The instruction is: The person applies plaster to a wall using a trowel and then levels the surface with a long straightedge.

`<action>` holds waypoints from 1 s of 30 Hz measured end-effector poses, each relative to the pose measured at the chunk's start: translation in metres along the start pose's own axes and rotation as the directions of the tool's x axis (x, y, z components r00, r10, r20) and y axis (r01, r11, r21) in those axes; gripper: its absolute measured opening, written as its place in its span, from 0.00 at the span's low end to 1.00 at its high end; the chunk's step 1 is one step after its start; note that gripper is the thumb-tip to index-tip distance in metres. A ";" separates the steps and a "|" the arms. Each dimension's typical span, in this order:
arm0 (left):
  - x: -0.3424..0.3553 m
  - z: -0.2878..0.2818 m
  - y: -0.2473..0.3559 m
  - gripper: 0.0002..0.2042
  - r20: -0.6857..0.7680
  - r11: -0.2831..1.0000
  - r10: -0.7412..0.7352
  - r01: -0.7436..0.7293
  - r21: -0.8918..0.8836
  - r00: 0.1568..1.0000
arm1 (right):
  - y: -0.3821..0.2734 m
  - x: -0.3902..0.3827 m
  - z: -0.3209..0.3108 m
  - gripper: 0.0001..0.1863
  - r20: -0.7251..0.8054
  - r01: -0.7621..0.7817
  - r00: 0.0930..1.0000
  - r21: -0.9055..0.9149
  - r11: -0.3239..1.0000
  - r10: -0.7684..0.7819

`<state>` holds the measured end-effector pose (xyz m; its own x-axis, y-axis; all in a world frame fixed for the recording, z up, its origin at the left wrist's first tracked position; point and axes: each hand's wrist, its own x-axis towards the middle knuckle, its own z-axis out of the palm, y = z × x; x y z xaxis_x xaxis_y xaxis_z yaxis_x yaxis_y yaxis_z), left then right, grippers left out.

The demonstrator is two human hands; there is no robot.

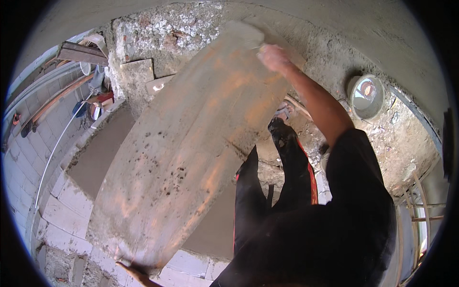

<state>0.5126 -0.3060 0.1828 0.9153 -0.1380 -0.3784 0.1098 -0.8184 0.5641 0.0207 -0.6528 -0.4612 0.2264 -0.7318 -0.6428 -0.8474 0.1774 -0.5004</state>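
Observation:
A long, wide board (158, 158), smeared with grey mortar over orange-brown patches and dotted with dark specks, slants across the view from lower left to upper middle. At its near end, my left hand (133, 273) grips the edge, mostly cut off by the frame. My right hand (274, 58) is closed at the board's far end, blurred by motion. Beside its fingers lies a smooth grey flat shape (244, 34), like a blade or a lump of mortar. Blur hides exactly what the right hand holds.
A round bucket (367, 98) with greyish liquid stands at right on rubble ground. Pale blocks (67, 210) edge a smooth grey mortar bed (103, 150) partly under the board. A rough wall (162, 33) rises beyond. Tools and a thin white hose (52, 162) are at left.

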 end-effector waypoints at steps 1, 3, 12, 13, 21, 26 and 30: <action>0.004 -0.008 -0.002 0.48 0.020 0.992 -0.074 0.076 -0.101 0.997 | 0.000 0.004 -0.010 0.20 0.014 0.040 0.999 0.038 0.998 -0.041; 0.003 -0.017 -0.004 0.46 0.013 0.977 -0.131 0.131 -0.169 0.991 | 0.003 0.000 -0.020 0.20 0.048 0.110 0.992 0.123 0.986 -0.117; -0.006 0.034 0.014 0.45 -0.174 0.989 0.091 -0.069 0.129 0.981 | 0.009 -0.057 -0.016 0.16 -0.012 0.229 0.973 -0.070 0.971 -0.231; -0.010 0.034 0.011 0.45 -0.187 0.987 0.100 -0.074 0.140 0.977 | -0.004 -0.098 -0.024 0.15 -0.013 0.317 0.948 -0.061 0.947 -0.318; -0.003 0.021 0.039 0.45 -0.163 0.965 0.208 -0.175 0.193 0.965 | 0.090 -0.137 0.043 0.20 -0.225 -0.347 0.860 0.400 0.848 0.458; -0.019 -0.010 0.038 0.44 -0.169 0.958 0.239 -0.204 0.203 0.956 | 0.103 -0.146 0.074 0.21 0.106 -0.402 0.916 0.222 0.888 0.388; -0.037 -0.044 0.044 0.44 -0.165 0.953 0.266 -0.233 0.194 0.950 | 0.082 -0.155 0.062 0.20 -0.207 -0.203 0.932 0.388 0.899 0.299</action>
<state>0.5009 -0.3125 0.2545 0.9625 -0.2566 -0.0885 -0.1837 -0.8559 0.4834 -0.0543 -0.4842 -0.4390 -0.1416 -0.7646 -0.6288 -0.6215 0.5631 -0.5447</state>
